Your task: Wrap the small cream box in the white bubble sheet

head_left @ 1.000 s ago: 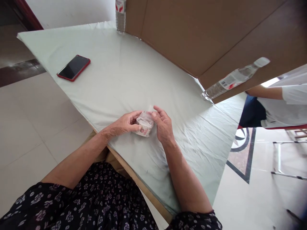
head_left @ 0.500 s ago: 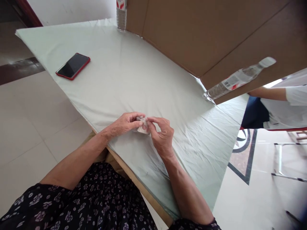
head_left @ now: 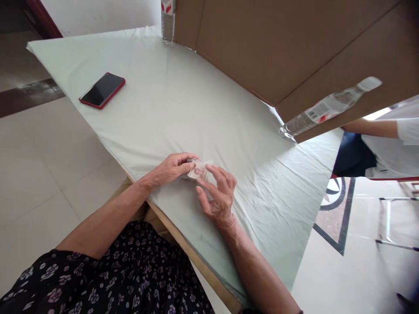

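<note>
Near the front edge of the cloth-covered table, a small whitish packet (head_left: 199,171) with reddish markings lies between my two hands. My left hand (head_left: 172,169) pinches its left side between thumb and fingers. My right hand (head_left: 218,194) is at the packet's right side, its thumb and fingers spread apart, with a fingertip at the packet's upper right edge. The packet looks clear or thin-wrapped at its upper right; its exact material is hard to tell.
A phone in a red case (head_left: 102,90) lies at the left of the table (head_left: 157,100). A big brown cardboard panel (head_left: 262,48) stands behind, with a plastic bottle (head_left: 330,107) at its right and another bottle (head_left: 168,24) at its left. A person's arm (head_left: 376,127) shows at right.
My right thumb and fingers have come off their pinch and spread apart, uncovering more of the packet's marked face. My left hand keeps its hold. The view has shifted slightly.
</note>
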Action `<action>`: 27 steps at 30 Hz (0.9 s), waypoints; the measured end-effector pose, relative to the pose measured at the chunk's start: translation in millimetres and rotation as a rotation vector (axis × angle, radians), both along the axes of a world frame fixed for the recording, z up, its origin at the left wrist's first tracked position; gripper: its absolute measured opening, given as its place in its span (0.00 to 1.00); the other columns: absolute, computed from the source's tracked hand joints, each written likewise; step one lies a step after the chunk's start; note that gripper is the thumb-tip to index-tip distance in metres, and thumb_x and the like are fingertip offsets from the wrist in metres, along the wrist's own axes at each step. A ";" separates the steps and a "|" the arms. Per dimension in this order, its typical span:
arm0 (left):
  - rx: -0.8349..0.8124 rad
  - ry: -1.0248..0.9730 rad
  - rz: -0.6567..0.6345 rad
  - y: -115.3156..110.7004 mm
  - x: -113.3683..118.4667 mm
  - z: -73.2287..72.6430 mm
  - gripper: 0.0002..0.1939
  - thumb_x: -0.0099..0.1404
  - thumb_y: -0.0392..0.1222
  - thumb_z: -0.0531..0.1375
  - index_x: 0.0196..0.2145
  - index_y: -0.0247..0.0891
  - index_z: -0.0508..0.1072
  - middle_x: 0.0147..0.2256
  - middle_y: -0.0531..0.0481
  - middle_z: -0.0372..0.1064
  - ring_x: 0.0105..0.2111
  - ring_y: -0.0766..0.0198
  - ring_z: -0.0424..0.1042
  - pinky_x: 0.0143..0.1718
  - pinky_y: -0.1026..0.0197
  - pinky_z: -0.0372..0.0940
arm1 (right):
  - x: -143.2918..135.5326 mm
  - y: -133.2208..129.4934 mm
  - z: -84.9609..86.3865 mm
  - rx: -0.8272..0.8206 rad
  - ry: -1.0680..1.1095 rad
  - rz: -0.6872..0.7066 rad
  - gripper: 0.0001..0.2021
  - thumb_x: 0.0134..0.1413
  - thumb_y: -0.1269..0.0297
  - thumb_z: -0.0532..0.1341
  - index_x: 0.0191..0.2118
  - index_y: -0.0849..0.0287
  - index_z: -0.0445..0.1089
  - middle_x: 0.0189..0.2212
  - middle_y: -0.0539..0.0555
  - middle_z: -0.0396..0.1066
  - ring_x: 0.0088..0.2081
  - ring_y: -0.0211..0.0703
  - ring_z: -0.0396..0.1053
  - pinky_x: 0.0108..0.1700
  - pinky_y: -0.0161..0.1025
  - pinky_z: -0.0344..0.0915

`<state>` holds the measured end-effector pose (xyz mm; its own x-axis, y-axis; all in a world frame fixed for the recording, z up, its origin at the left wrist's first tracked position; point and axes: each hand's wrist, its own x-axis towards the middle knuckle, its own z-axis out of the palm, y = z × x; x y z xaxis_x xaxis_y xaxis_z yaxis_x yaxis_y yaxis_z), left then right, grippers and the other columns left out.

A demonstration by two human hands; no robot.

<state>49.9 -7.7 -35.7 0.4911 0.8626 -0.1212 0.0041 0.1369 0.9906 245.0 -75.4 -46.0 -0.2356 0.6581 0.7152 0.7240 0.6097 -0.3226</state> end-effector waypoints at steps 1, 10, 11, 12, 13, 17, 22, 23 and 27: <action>-0.018 -0.018 0.000 0.2 0.1 -0.7 0.26 0.65 0.53 0.64 0.53 0.32 0.73 0.42 0.45 0.76 0.38 0.62 0.73 0.41 0.60 0.66 | 3.1 0.4 0.9 -0.045 0.049 -0.014 0.15 0.60 0.64 0.64 0.53 0.47 0.71 0.60 0.56 0.69 0.60 0.57 0.69 0.57 0.58 0.66; -0.031 -0.023 -0.002 0.8 0.7 -5.1 0.27 0.64 0.52 0.64 0.54 0.32 0.74 0.46 0.42 0.77 0.41 0.61 0.75 0.44 0.60 0.68 | 20.1 26.7 -20.3 -0.452 0.109 0.101 0.47 0.53 0.47 0.69 0.72 0.51 0.46 0.65 0.66 0.62 0.64 0.62 0.64 0.62 0.64 0.63; -0.021 -0.014 0.007 0.8 0.9 -5.8 0.27 0.64 0.52 0.64 0.54 0.32 0.74 0.45 0.43 0.77 0.40 0.61 0.75 0.43 0.60 0.68 | 18.7 27.0 -21.5 -0.448 0.114 0.104 0.45 0.54 0.49 0.69 0.72 0.51 0.47 0.62 0.65 0.66 0.61 0.61 0.67 0.61 0.62 0.64; -0.006 -0.003 0.021 0.6 1.2 -6.4 0.27 0.63 0.52 0.64 0.54 0.32 0.74 0.44 0.43 0.77 0.40 0.61 0.75 0.42 0.60 0.68 | 16.7 26.6 -21.8 -0.432 0.124 0.104 0.42 0.56 0.51 0.68 0.71 0.51 0.49 0.58 0.63 0.70 0.58 0.58 0.70 0.60 0.61 0.65; 0.014 0.012 0.038 0.1 1.4 -7.1 0.27 0.63 0.53 0.64 0.54 0.32 0.74 0.43 0.43 0.77 0.39 0.61 0.75 0.41 0.60 0.68 | 14.5 25.5 -21.3 -0.407 0.136 0.102 0.40 0.57 0.53 0.67 0.70 0.51 0.51 0.55 0.61 0.72 0.56 0.57 0.71 0.59 0.59 0.66; 0.162 0.067 0.135 -5.0 0.6 -8.2 0.27 0.65 0.54 0.62 0.55 0.31 0.73 0.40 0.44 0.77 0.38 0.60 0.75 0.39 0.60 0.68 | 6.4 20.4 -16.9 -0.306 0.176 0.063 0.34 0.59 0.56 0.66 0.68 0.51 0.55 0.52 0.60 0.74 0.53 0.54 0.73 0.56 0.56 0.69; 0.380 0.109 0.332 -9.5 -1.5 -8.0 0.26 0.69 0.51 0.57 0.59 0.34 0.71 0.54 0.39 0.73 0.54 0.53 0.72 0.55 0.53 0.66 | 6.6 24.2 -22.2 -0.364 0.180 0.029 0.32 0.60 0.59 0.66 0.67 0.52 0.57 0.56 0.62 0.72 0.57 0.55 0.71 0.59 0.56 0.69; 0.406 0.129 0.353 -9.2 -1.4 -8.4 0.25 0.69 0.50 0.57 0.59 0.34 0.70 0.55 0.39 0.73 0.55 0.52 0.71 0.58 0.51 0.64 | 7.5 25.5 -24.2 -0.400 0.167 0.028 0.32 0.59 0.60 0.66 0.67 0.52 0.57 0.57 0.62 0.72 0.58 0.55 0.71 0.60 0.57 0.68; 0.432 0.159 0.344 -6.9 -0.3 -10.7 0.26 0.69 0.49 0.56 0.60 0.34 0.69 0.56 0.38 0.73 0.57 0.51 0.70 0.60 0.48 0.63 | 11.1 26.4 -28.9 -0.435 0.148 0.013 0.35 0.58 0.57 0.67 0.69 0.50 0.55 0.64 0.63 0.65 0.64 0.58 0.65 0.64 0.61 0.63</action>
